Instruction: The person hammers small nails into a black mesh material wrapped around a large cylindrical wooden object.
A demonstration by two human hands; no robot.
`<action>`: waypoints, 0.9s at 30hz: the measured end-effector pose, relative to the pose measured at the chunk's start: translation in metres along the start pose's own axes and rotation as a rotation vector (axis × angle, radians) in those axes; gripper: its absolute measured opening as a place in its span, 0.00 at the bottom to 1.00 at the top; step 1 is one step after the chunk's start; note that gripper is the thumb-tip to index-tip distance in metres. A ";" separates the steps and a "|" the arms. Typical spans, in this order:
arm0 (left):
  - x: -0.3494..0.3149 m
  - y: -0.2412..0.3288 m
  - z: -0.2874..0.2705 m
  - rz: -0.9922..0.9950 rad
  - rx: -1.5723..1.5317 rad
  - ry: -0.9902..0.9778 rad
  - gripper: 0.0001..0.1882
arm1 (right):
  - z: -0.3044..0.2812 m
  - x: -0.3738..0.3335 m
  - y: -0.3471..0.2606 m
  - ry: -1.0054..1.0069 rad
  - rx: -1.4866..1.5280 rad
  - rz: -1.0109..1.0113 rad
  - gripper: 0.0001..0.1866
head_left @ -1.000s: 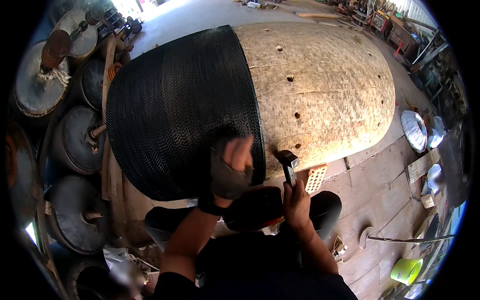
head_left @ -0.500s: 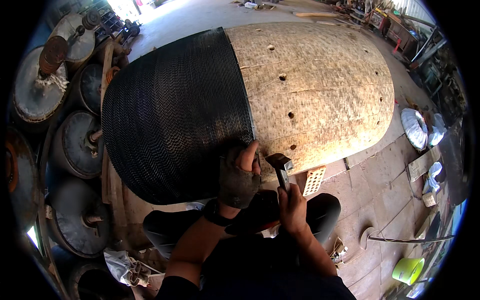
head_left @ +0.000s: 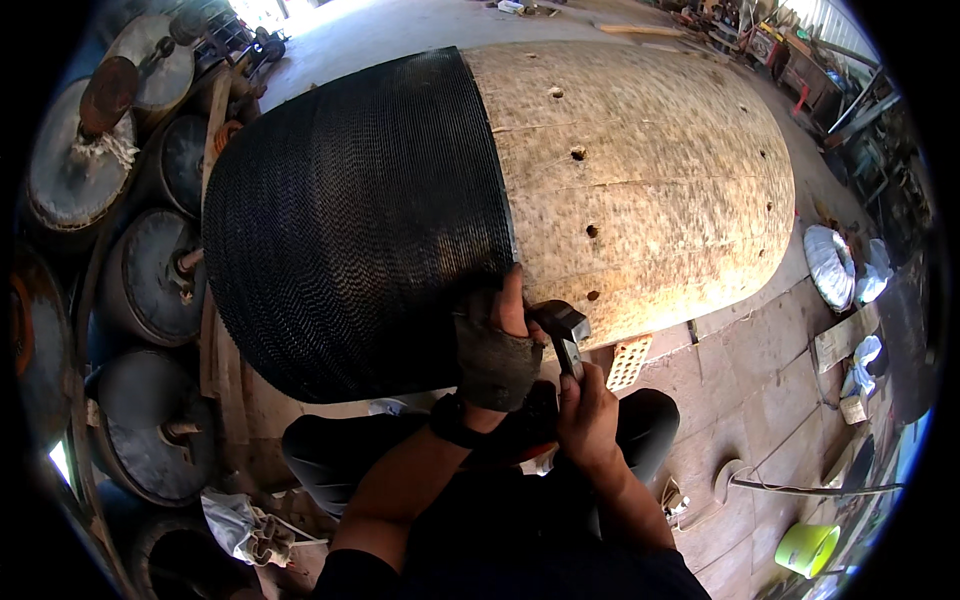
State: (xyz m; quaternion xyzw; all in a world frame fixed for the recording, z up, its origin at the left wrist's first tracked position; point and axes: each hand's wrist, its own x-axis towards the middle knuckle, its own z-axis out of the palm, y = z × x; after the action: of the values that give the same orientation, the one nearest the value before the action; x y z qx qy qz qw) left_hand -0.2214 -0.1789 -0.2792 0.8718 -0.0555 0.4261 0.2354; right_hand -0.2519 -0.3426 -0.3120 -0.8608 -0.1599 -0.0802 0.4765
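A large wooden drum (head_left: pixel 660 190) lies on its side in front of me, with several dark holes across its bare right part. Black ridged sheeting (head_left: pixel 350 220) covers its left part. My left hand (head_left: pixel 498 355), in a dark fingerless glove, is at the near end of the sheeting's edge. One finger points up along that edge; the others curl in, and what they hold, if anything, is hidden. My right hand (head_left: pixel 588 415) is closed around the handle of a hammer (head_left: pixel 566 325). The hammer's head is right beside my left hand, over the drum's near side.
Several round metal drums (head_left: pixel 155 275) stand stacked on the left. Below the drum's near side is a perforated brick (head_left: pixel 630 362). On the right floor are a white wrapped bundle (head_left: pixel 830 265), a long-handled tool (head_left: pixel 800 488) and a yellow-green bucket (head_left: pixel 806 550).
My left hand has shifted slightly right, bringing it close against the hammer head. The right hand keeps its grip on the hammer. The view has moved a little.
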 end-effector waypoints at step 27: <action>-0.225 -0.027 0.003 0.160 -0.173 -0.578 0.20 | 0.016 0.003 0.028 0.086 0.046 -0.159 0.14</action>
State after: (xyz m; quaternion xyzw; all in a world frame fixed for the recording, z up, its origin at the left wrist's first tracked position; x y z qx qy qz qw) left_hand -0.3534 -0.1794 -0.4638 0.9263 -0.2247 0.1716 0.2491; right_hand -0.2397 -0.3427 -0.3419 -0.8301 -0.2088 -0.1512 0.4945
